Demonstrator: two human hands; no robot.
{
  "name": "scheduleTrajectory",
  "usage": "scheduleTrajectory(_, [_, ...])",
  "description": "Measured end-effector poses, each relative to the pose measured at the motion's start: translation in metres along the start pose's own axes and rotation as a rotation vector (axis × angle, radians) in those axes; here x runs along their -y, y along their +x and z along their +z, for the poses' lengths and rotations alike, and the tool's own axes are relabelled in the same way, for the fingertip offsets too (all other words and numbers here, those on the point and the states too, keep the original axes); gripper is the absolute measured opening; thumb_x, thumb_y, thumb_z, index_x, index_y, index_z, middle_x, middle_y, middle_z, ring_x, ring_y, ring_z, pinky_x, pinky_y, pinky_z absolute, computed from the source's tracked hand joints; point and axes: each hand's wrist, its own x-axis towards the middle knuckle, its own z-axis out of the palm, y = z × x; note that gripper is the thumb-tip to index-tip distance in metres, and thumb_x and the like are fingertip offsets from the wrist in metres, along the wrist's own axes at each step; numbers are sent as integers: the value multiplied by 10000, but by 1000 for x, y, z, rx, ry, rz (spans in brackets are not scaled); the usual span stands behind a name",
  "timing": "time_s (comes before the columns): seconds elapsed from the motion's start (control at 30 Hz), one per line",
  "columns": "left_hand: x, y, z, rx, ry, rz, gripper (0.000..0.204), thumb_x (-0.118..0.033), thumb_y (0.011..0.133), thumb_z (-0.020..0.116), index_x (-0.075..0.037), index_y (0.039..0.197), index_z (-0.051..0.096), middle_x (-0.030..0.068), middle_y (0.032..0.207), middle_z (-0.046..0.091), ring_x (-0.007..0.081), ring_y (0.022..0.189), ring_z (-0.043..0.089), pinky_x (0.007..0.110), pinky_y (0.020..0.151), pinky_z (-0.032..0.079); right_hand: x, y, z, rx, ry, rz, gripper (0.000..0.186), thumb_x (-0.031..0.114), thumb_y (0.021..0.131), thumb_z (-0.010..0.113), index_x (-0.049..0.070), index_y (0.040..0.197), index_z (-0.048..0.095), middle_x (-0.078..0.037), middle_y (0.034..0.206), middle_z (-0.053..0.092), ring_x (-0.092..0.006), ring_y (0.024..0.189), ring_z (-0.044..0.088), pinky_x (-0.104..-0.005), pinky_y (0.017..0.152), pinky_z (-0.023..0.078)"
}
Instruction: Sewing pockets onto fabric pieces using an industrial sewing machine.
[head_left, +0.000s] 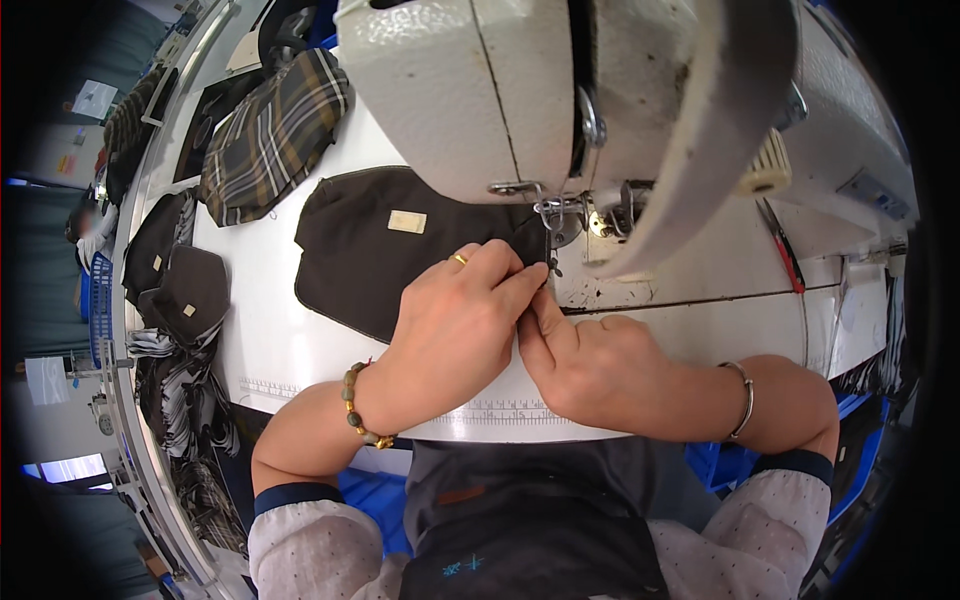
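A dark brown fabric panel (345,245) with a small cream label (407,221) lies flat on the white sewing table. Its right edge runs up beside the needle and presser foot (603,222) of a white sewing machine (430,100). My left hand (455,310) rests over the panel's near right corner, thumb and fingers pinched on the edge. Close against it, my right hand (595,360) pinches the same edge, its other fingers curled in. Both sets of fingertips meet just in front of the presser foot. The cloth between them is mostly hidden.
Plaid fabric (275,140) lies at the back left. Stacked dark panels (185,280) with labels hang over the left edge. Red-handled snips (785,250) lie right of the machine. A printed ruler (490,411) runs along the front edge. Blue bins (720,465) stand below.
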Motion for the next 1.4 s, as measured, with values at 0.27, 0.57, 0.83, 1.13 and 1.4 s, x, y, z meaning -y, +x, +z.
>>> scheduleTrajectory(0.27, [11, 12, 9, -23, 92, 16, 380, -67, 711, 724, -43, 1090, 739, 31, 921, 611, 219, 841, 621, 331, 693, 505, -12, 1, 10, 27, -90, 92, 336, 122, 789, 636, -61, 1062, 706, -269, 1080, 720, -130, 455, 579, -275, 384, 421])
scheduleTrajectory(0.57, [30, 17, 1, -42, -155, 8, 171, -110, 822, 738, -66, 982, 777, 65, 895, 671, 270, 821, 636, 361, 708, 502, -15, 5, 10, 20, -44, 121, 339, 122, 760, 632, -49, 1046, 693, -252, 1086, 721, -147, 532, 644, -282, 416, 477])
scheduleTrajectory(0.83, [39, 12, -24, 102, 285, -50, 385, -310, 926, 687, -47, 1207, 677, 113, 1040, 723, 340, 893, 694, 374, 731, 557, -22, 6, 8, 106, 27, 180, 310, 267, 887, 680, 23, 1077, 704, -150, 1135, 735, -141, 647, 698, -304, 468, 507])
scheduleTrajectory(1.13, [10, 6, -49, 448, 475, -190, 449, -470, 776, 795, -62, 907, 659, 77, 853, 687, 235, 690, 685, 359, 561, 531, -37, 8, 10, -114, 593, 388, 301, 368, 907, 686, 76, 838, 712, -127, 1100, 748, -307, 618, 680, -396, 574, 541])
scheduleTrajectory(1.4, [40, 11, -45, 501, -171, -400, 389, -333, 686, 890, -60, 814, 644, 59, 793, 683, 269, 755, 664, 380, 643, 503, -27, 9, -4, 84, 704, 495, 256, 190, 795, 798, 72, 947, 628, -56, 1038, 661, -255, 925, 663, -350, 749, 520])
